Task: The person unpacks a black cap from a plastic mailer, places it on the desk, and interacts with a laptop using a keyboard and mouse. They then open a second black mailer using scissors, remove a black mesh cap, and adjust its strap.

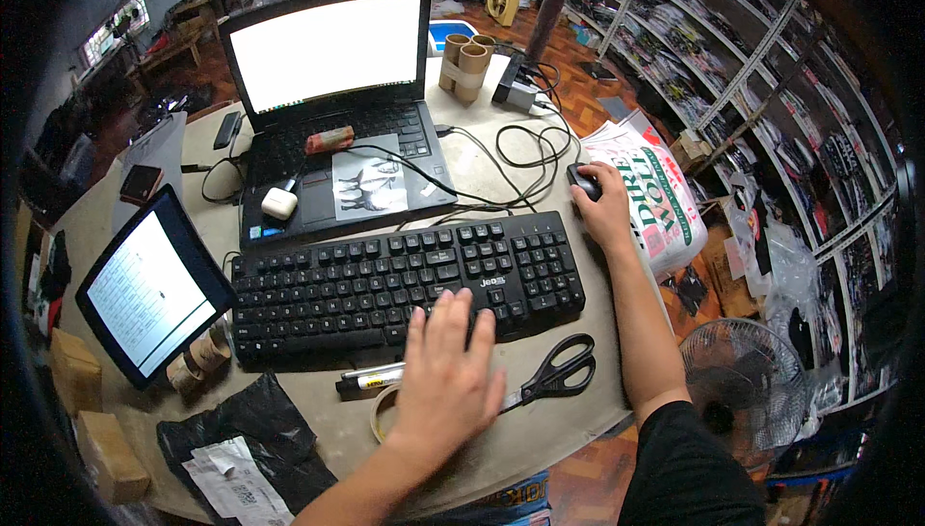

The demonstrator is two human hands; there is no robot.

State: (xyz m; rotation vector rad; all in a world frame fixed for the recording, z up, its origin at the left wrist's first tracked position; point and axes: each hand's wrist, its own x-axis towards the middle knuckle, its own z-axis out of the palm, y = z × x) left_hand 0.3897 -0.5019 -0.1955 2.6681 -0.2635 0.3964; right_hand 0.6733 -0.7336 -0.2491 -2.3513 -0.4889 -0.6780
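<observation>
My right hand point(604, 200) is wrapped over a black computer mouse point(582, 182) at the table's right side. My left hand point(448, 372) is open, its fingers apart, with the fingertips over the lower edge of a black keyboard point(385, 285); whether they press any keys I cannot tell. Partly under that hand lie a roll of tape point(380, 412), a marker pen point(371, 381) and black-handled scissors point(567, 368). Behind the keyboard stands an open laptop point(328, 54) with a bright white screen. A tablet point(154, 285) leans at the left, showing a page too small to read.
On the laptop lie a printed picture point(370, 184), a white earbud case point(279, 202) and a reddish roll point(330, 140). Cardboard tubes point(465, 68) and cables stand behind. A black plastic bag point(236, 425) lies front left. A fan point(742, 381) and loaded shelves point(771, 83) are to the right.
</observation>
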